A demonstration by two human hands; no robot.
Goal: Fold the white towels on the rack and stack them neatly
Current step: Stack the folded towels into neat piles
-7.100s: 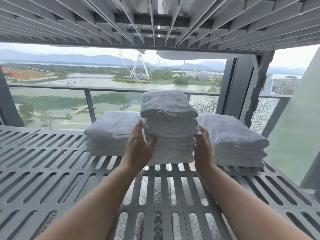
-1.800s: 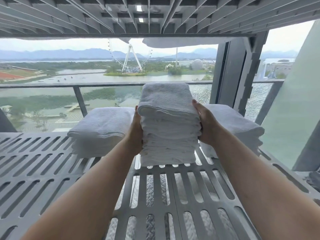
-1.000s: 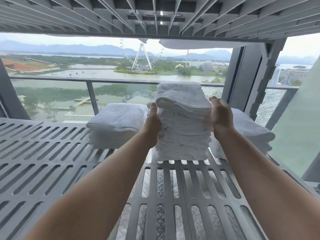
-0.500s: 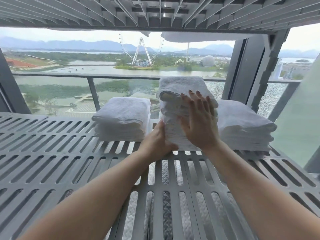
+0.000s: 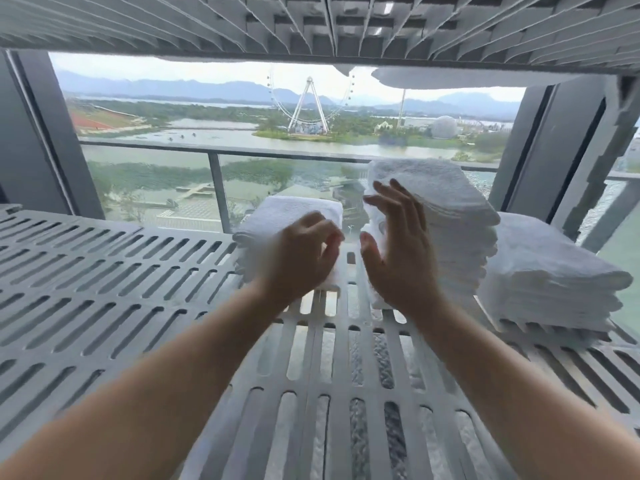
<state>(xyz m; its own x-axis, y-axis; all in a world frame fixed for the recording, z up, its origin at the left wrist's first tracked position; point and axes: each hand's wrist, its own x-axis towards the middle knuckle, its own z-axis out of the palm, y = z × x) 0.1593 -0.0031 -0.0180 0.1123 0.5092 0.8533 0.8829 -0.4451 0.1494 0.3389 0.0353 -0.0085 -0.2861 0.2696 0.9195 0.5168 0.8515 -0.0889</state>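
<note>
Towels [image 5: 547, 271] in three stacks on the rack [image 5: 104, 289].
Right grip [image 5: 398, 247] wide at middle stack [image 5: 450, 230]; left grip [image 5: 301, 258] blurred, loosely curled, empty.

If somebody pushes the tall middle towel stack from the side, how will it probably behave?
The middle stack stands tallest of the three, so it would probably lean or shear rather than slide whole. Its soft, uneven layers likely give under a push.

Wide window [image 5: 156, 188] at far side, dark frame posts [image 5: 540, 150] left and right. Glass balcony railing [image 5: 214, 181] outside. Far off: Ferris wheel [image 5: 309, 105], white dome [image 5: 444, 127] right of it, water [image 5: 207, 135], hazy mountains [image 5: 194, 90]. Overcast daylight.
</note>
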